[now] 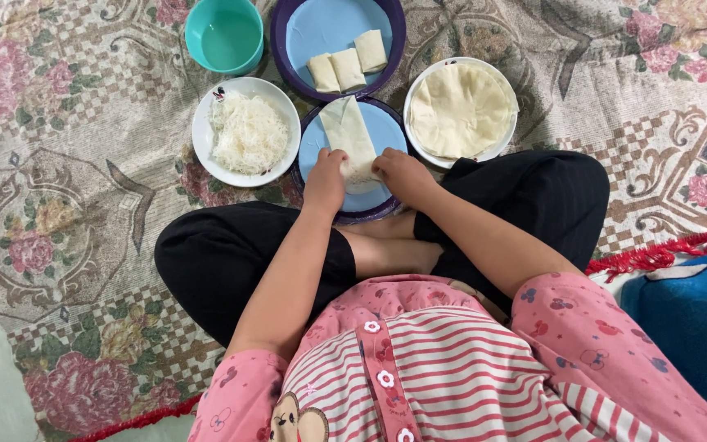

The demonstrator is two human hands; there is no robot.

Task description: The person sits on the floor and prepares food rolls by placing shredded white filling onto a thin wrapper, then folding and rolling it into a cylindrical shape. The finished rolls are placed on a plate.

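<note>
Pale dough makes up the wrapper (348,131) that lies on the near blue plate (390,135), right in front of the person's crossed legs. The wrapper is long and points away from the person, with its far tip near the plate's rim. Both hands rest on the end closest to the body. The left hand (325,180) presses down on the left side of that end, fingers curled over the dough. The right hand (403,174) is just beside it, and its fingers pinch the right edge of the wrapper. The two hands are close but do not touch. A second blue plate (321,29) sits farther away, touching the near one, and it holds three rolls (348,64) side by side. To the left of the near plate is a white bowl (206,151) full of thin white noodles (249,133). To the right is a white plate (419,90) with a stack of flat round wrappers (460,109). A teal cup (224,37) stands near the top, beside the far plate, and it looks like nothing is in it. All of this sits on a flowered rug (67,205) on the floor. The person wears black pants and a pink striped top. Something blue (689,315) lies at the right edge.
</note>
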